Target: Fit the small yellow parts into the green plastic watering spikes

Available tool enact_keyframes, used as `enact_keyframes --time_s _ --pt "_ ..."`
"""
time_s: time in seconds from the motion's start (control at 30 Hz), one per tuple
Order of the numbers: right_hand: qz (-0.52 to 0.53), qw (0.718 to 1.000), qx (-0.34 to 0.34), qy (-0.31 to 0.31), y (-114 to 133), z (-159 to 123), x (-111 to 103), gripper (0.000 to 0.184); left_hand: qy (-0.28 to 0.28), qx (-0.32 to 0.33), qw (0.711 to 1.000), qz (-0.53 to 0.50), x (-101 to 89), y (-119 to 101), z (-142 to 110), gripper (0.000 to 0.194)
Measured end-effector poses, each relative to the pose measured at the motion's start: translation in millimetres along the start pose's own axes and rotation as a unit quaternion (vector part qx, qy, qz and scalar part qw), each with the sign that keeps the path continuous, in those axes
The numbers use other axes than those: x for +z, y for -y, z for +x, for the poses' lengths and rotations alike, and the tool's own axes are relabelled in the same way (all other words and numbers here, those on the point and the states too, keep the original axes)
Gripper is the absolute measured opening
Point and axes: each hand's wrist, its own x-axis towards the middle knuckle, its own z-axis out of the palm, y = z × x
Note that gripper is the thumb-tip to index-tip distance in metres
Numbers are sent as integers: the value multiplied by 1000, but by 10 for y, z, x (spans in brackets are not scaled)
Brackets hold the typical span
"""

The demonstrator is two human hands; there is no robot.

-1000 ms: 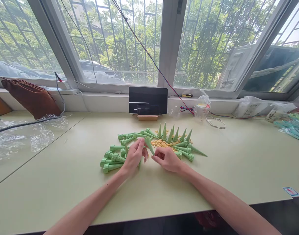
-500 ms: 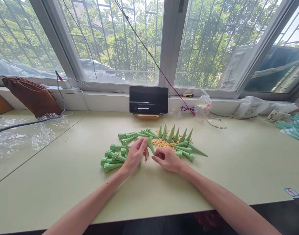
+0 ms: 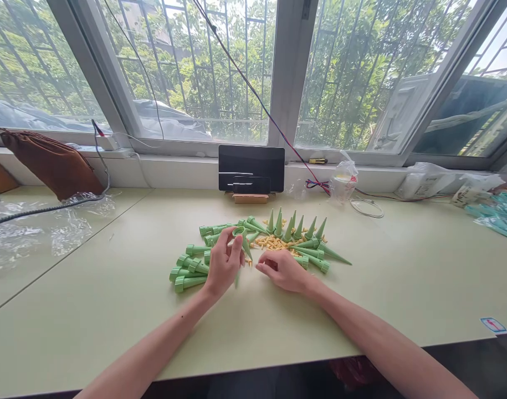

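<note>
My left hand (image 3: 223,265) is closed around the wide collar of a green plastic watering spike (image 3: 246,247). Its open ring end faces up and its tip points down and to the right. Just to the right, my right hand (image 3: 285,270) has thumb and forefinger pinched together; whatever lies between them is too small or hidden to make out. Behind both hands is a heap of small yellow pegs (image 3: 272,242). Several green spikes (image 3: 288,231) stand tip-up around the heap. Other spikes (image 3: 190,266) lie on their sides at left, and more (image 3: 315,255) lie at right.
On the pale table (image 3: 361,310), a black tablet (image 3: 251,160) and a phone (image 3: 251,184) lean on a small stand. A brown pouch (image 3: 54,163) and clear plastic wrap (image 3: 70,233) are at left. A plastic bag with a cup (image 3: 344,180) and a coiled cable (image 3: 367,208) sit behind.
My left hand has tilted and drawn the watering spike slightly left, so its tip is now away from my right hand and its ring shows. The right hand has barely moved.
</note>
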Motion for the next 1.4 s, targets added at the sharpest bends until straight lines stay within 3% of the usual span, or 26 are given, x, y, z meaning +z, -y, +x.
enact_keyframes --time_s 0.23,0.37,0.57,0.8,0.93,1.13,1.27,1.4 --pt "-15 997 31 -72 -47 37 20 10 -43 12 999 13 -4 -55 -12 32" --pt "8 993 62 -105 -40 37 1 30 -44 -13 999 -2 3 -74 -6 33" --pt "26 999 20 -26 20 -6 15 41 -64 -36 997 -22 0 -87 9 32" --pt "-5 999 -15 45 78 -28 29 49 -87 2 996 7 6 -121 -13 28" --pt "-25 999 -15 45 65 -28 33 48 -85 0 996 7 10 -116 -15 29" --pt "-57 998 -8 -8 10 -18 71 38 -84 -2 996 3 13 -126 -15 28" --pt "-111 993 -41 25 43 -14 80 34 -76 -7 997 3 21 -125 -24 28" --pt "-193 979 -21 63 122 -10 93 39 -67 -1 998 -1 33 -105 -34 26"
